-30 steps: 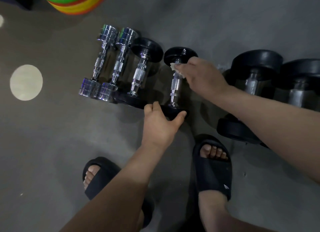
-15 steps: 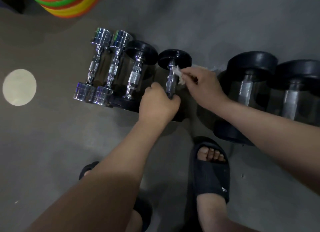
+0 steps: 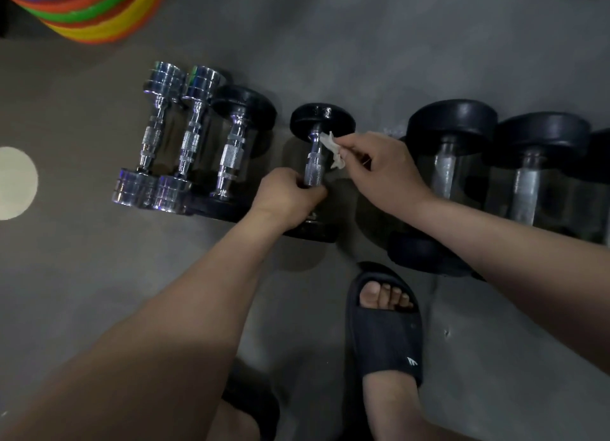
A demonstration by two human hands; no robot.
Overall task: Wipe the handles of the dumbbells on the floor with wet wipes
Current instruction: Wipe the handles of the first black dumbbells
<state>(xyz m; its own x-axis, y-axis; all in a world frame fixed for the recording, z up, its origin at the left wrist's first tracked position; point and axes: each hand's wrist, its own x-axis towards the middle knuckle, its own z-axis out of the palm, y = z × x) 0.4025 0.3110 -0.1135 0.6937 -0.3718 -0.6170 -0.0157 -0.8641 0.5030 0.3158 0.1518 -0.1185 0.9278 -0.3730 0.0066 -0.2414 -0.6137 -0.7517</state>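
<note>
Dumbbell handle [image 3: 315, 168] | left hand [image 3: 284, 195] now grips it | right hand [image 3: 384, 170] pinches wipe [image 3: 335, 150]

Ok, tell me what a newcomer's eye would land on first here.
Dead centre, the left hand grips the lower handle of a small black dumbbell while the right hand pinches a white wet wipe at its upper end. Left of them lie two shiny chrome dumbbells, and a bright stack of coloured discs sits in the top-left corner.
</note>
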